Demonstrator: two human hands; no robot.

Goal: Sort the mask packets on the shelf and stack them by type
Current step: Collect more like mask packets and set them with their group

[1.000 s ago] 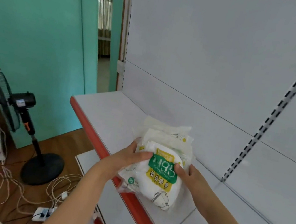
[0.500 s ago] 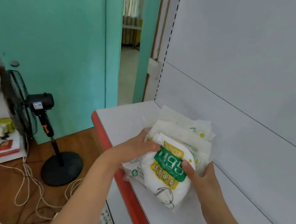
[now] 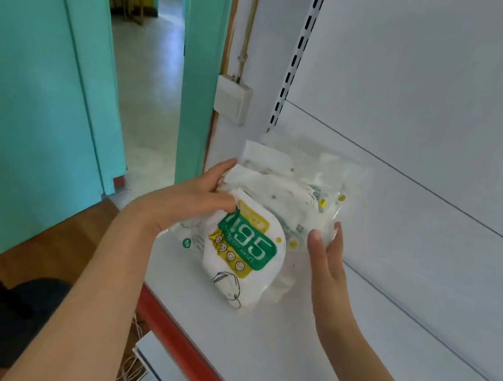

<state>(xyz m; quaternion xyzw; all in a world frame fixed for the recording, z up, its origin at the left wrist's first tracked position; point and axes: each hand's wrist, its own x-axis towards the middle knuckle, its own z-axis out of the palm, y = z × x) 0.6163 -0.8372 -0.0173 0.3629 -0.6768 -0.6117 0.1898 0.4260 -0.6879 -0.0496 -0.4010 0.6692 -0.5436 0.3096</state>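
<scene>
1. Bundle of mask packets (image 3: 274, 223) held low over the white shelf (image 3: 302, 344), near its left end and close to the back panel (image 3: 429, 151); lower edge looks to touch or nearly touch the shelf, probably to square the stack against it.
2. Left hand (image 3: 196, 201) curled over the bundle's upper left edge, thumb across the front packet (image 3: 244, 254) with the green "N95" label; a firm grasp, likely keeping the slippery wrappers together.
3. Right hand (image 3: 326, 257) flat against the bundle's right side, fingers straight, pressing rather than gripping; apparently aligning the edges.
4. Clear-wrapped packets behind (image 3: 297, 177), fanned out unevenly; types hard to tell apart. Sorting seems barely begun.
</scene>
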